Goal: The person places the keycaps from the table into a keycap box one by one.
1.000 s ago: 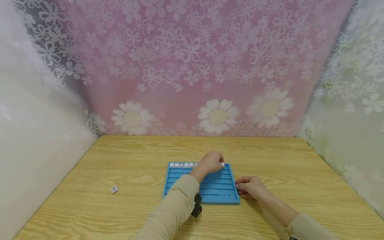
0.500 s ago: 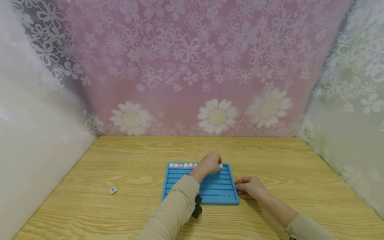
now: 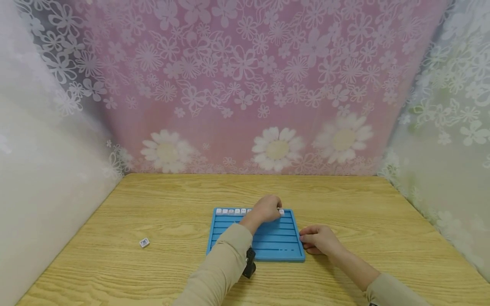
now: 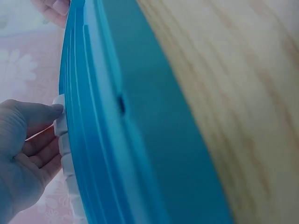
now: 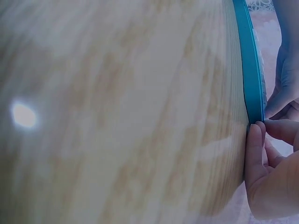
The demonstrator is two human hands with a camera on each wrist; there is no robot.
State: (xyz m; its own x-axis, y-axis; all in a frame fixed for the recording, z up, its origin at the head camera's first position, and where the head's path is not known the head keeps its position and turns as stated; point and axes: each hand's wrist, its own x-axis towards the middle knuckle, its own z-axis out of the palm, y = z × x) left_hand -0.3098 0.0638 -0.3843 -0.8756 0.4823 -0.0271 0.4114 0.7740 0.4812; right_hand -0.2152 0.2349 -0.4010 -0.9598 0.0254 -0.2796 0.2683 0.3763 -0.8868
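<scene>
A blue ridged tray (image 3: 275, 254) lies on the table, with a row of white keycaps (image 3: 231, 211) along its far groove. My left hand (image 3: 266, 208) reaches over the tray and pinches the keycap (image 3: 281, 212) at the right end of that row. In the left wrist view the thumb lies on this keycap (image 4: 60, 122), and the other fingers are bent beyond it. Part of the row is hidden behind the hand. At the tray's right edge, my right hand (image 3: 320, 239) grips the rim between thumb and fingers.
One loose keycap (image 3: 144, 242) lies hollow side up on the wooden table (image 3: 172, 204), left of the tray. A flowered pink curtain (image 3: 229, 85) hangs behind the table, with pale sheets at both sides. My left forearm covers the tray's near left corner.
The left hand and the end keycap have shifted slightly left along the far groove. The right hand stays at the tray's edge.
</scene>
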